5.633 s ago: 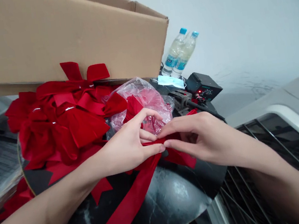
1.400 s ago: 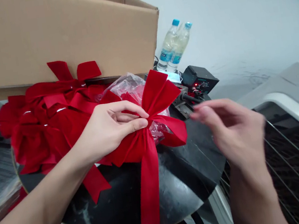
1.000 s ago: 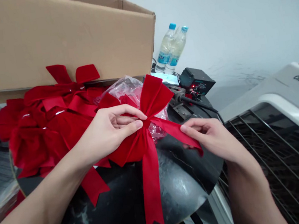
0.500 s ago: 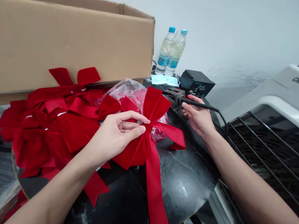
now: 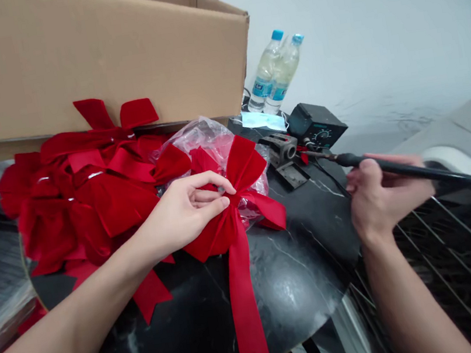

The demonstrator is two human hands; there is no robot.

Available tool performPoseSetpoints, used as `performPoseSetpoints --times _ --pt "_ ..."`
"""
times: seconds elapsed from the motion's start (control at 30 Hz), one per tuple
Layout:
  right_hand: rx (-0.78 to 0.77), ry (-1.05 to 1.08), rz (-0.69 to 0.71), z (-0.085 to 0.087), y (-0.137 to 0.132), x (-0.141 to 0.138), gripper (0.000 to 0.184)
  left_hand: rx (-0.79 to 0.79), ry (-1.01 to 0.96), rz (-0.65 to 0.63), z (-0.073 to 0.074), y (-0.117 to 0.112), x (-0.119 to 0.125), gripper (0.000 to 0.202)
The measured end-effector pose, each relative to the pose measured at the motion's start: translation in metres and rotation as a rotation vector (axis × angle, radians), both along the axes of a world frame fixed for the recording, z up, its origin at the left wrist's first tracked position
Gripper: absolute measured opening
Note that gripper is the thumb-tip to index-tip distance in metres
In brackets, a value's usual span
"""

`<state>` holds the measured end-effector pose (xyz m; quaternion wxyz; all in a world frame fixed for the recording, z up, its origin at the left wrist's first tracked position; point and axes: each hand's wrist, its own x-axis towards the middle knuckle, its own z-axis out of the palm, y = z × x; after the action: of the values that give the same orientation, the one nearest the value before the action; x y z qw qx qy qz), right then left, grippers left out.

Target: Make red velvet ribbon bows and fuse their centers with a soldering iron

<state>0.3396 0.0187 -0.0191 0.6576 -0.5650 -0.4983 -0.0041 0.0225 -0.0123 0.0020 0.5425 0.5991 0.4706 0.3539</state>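
Between its thumb and forefinger, my left hand point(image 5: 198, 205) pinches the middle of a red velvet bow point(image 5: 244, 287), whose long tail hangs over the front edge of the round black table point(image 5: 187, 325). To the right, my right hand point(image 5: 380, 196) is closed round the black handle of a soldering iron point(image 5: 348, 159), its metal tip pointing left. The iron stand point(image 5: 282, 149) sits just left of that tip. Behind the stand is a black control box with a dial point(image 5: 316, 126). A clear plastic bag point(image 5: 200, 131) lies behind the bow in my left hand.
Several red bows point(image 5: 91, 192) are heaped at the left of the table. A large cardboard box point(image 5: 90, 62) stands behind them. Two bottles point(image 5: 268, 74) and a blue face mask point(image 5: 263, 120) are at the back. A white appliance with a dark grille point(image 5: 467, 130) borders the right side.
My right hand has drawn the soldering iron out of its stand and moved right with it. The left hand keeps its pinch on the bow almost unmoved.
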Motion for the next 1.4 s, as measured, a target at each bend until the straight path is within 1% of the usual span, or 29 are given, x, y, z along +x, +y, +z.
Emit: performPoseSetpoints --times 0.07,0.13,0.23,0.33,0.43,0.5,0.63,0.73,0.87,1.0,1.2,1.4 --pt "0.092 0.045 0.031 0.003 -0.01 -0.008 0.006 0.005 0.021 0.015 -0.002 0.0 0.001 0.015" --pt "0.159 0.062 0.07 0.007 -0.019 -0.02 0.01 -0.006 0.053 0.03 -0.003 0.001 0.003 0.017" --pt "0.15 -0.001 0.124 0.015 -0.033 -0.043 0.011 -0.028 0.097 0.049 -0.005 0.001 0.005 0.02" --pt "0.158 -0.098 0.19 0.019 -0.043 -0.067 0.009 -0.024 0.124 0.063 -0.008 0.002 0.006 0.021" --pt "0.197 -0.136 0.279 0.018 -0.045 -0.085 0.004 -0.029 0.117 0.05 -0.013 0.004 0.005 0.023" --pt "0.222 -0.164 0.337 0.014 -0.043 -0.093 0.002 -0.034 0.118 0.042 -0.016 0.005 0.005 0.023" --pt "0.277 -0.288 0.384 0.006 -0.039 -0.096 0.007 -0.035 0.133 0.041 -0.019 0.007 0.005 0.021" --pt "0.262 -0.333 0.398 0.002 -0.038 -0.096 0.01 -0.033 0.136 0.046 -0.018 0.006 0.006 0.02" --pt "0.251 -0.372 0.393 -0.001 -0.038 -0.098 0.013 -0.026 0.143 0.052 -0.017 0.005 0.007 0.022" --pt "0.259 -0.357 0.377 -0.002 -0.037 -0.101 0.013 -0.021 0.147 0.05 -0.017 0.004 0.008 0.022" --pt "0.174 -0.41 0.334 -0.006 -0.038 -0.1 0.008 -0.008 0.15 0.053 -0.016 0.004 0.01 0.022" --pt "0.145 -0.457 0.321 -0.007 -0.038 -0.1 0.008 -0.012 0.14 0.067 -0.016 0.004 0.011 0.023"
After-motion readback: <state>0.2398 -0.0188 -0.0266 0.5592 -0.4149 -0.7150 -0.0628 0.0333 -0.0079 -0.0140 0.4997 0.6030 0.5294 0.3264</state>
